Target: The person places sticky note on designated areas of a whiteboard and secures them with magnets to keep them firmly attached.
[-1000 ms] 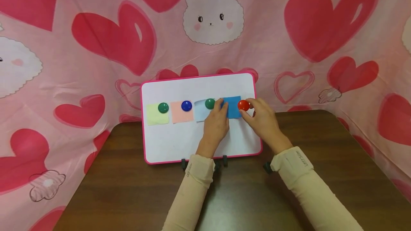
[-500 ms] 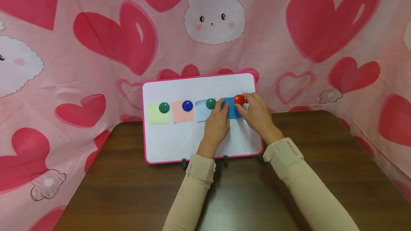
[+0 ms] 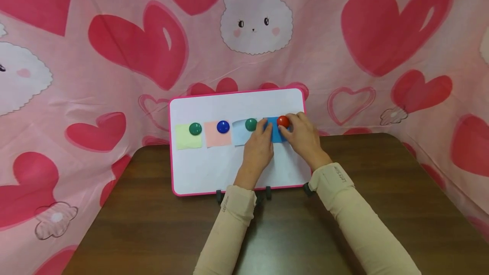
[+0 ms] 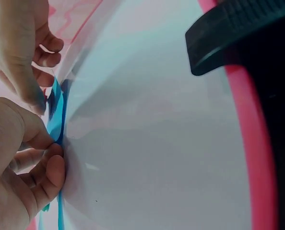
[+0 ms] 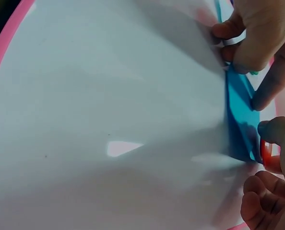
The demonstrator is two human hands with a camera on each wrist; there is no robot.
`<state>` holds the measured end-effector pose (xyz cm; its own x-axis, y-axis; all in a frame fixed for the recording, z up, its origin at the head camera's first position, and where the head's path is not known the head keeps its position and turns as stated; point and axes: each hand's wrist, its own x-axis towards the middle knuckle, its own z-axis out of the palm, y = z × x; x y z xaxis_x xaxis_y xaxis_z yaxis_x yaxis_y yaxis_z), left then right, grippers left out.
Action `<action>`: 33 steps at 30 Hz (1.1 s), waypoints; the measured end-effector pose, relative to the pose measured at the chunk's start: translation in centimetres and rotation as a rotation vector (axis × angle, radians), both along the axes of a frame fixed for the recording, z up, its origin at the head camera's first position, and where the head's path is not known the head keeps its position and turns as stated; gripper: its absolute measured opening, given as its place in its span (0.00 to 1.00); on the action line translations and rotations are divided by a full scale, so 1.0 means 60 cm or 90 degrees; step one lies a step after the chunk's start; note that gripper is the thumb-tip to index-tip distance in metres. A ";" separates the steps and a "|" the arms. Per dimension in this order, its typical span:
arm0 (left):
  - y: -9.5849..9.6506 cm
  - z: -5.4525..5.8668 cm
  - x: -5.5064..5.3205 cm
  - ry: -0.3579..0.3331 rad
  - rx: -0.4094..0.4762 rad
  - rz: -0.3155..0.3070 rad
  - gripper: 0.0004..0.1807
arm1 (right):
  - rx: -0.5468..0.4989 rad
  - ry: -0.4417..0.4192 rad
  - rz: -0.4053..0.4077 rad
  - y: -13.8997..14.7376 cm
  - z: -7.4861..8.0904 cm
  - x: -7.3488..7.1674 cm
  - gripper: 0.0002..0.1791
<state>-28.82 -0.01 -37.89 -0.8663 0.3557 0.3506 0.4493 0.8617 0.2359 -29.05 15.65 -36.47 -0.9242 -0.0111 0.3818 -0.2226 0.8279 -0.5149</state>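
A blue paper square (image 3: pixel 275 133) lies against a white board (image 3: pixel 244 166) with a pink rim. My left hand (image 3: pixel 259 147) presses its left part, thumb and index finger apart, as the right wrist view shows. My right hand (image 3: pixel 305 138) pinches a round red magnet (image 3: pixel 283 122) by its edge, over the square's upper right part. Just left of my left hand, a green magnet (image 3: pixel 251 124) sits on a pale blue paper square (image 3: pixel 239 136). Whether the red magnet touches the paper is hard to tell.
Further left on the board are a pink paper square (image 3: pixel 217 139) with a blue magnet (image 3: pixel 223 127) and a yellow-green square (image 3: pixel 188 141) under another green magnet (image 3: pixel 195 129). Black supports (image 3: pixel 268 192) hold the board's lower edge on a dark wooden table (image 3: pixel 153 232). A heart-patterned cloth (image 3: pixel 321 54) hangs behind.
My right hand has brought the red magnet leftward from the blue square's right edge onto its upper right area, dipping slightly at the end. My left hand has stayed on the paper.
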 end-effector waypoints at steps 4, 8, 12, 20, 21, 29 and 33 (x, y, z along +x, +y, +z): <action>0.000 -0.002 0.000 0.015 0.005 -0.008 0.27 | 0.006 0.005 -0.011 -0.001 -0.005 -0.003 0.29; 0.000 -0.002 0.000 0.027 0.006 -0.010 0.27 | 0.015 0.023 -0.013 -0.001 -0.007 -0.005 0.28; 0.000 -0.002 -0.001 0.027 0.007 -0.008 0.26 | 0.019 0.029 -0.012 -0.001 -0.006 -0.006 0.29; 0.000 -0.006 0.000 0.019 0.002 -0.002 0.27 | 0.069 0.022 -0.010 -0.002 -0.008 -0.009 0.31; 0.000 -0.006 -0.001 0.021 0.000 -0.003 0.27 | 0.070 0.021 -0.009 -0.002 -0.009 -0.009 0.32; -0.005 -0.008 -0.001 0.007 0.008 -0.006 0.27 | 0.056 0.037 0.008 0.001 -0.013 -0.003 0.33; -0.014 0.000 0.006 0.034 0.064 -0.012 0.25 | 0.035 0.038 -0.003 0.003 -0.012 0.014 0.33</action>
